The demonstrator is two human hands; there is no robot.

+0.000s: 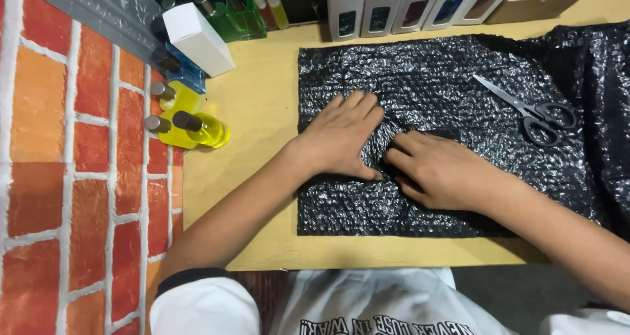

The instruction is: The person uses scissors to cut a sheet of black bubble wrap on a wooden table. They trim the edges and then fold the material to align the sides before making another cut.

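A sheet of black bubble wrap [433, 79] lies flat on the tan table [262, 99]. My left hand [344, 135] rests palm down on the wrap, fingers together and pointing away from me. My right hand [436, 167] lies beside it, its fingers curled into a raised fold of the wrap between the two hands. Whatever the fold may cover is hidden. Grey-handled scissors [531, 112] rest on the wrap to the right of my hands, blades shut.
Yellow liquid bottles [197, 128] with dark caps lie at the table's left edge, near a white box [197, 38] and green bottles [233, 17]. Several white boxes [407, 3] stand along the back. A brick-pattern surface [79, 177] runs along the left.
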